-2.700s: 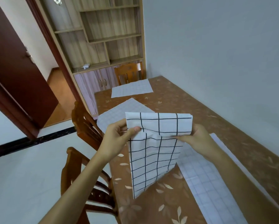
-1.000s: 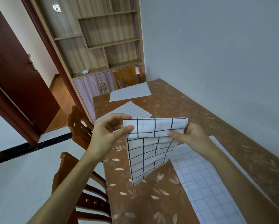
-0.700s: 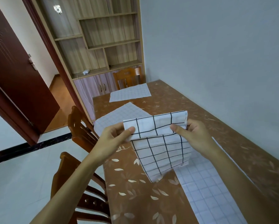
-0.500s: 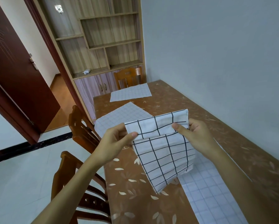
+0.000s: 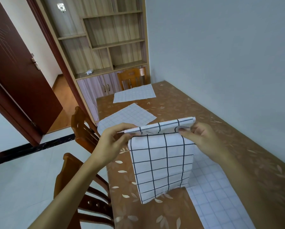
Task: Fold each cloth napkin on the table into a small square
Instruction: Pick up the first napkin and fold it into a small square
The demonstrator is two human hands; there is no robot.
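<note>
A soft white napkin [image 5: 161,164] with a bold black grid hangs as a folded rectangle above the counter [image 5: 179,103]. The left hand [image 5: 112,142] and right hand [image 5: 204,138] pinch its doubled top edge at either corner. Three fine-gridded napkins [image 5: 127,116] lie flat on the glossy, brown, leaf-patterned surface.

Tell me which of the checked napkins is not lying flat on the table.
The bold black-grid napkin, pinched at its top by the left hand and right hand; the three pale fine-grid napkins lie flat.
</note>
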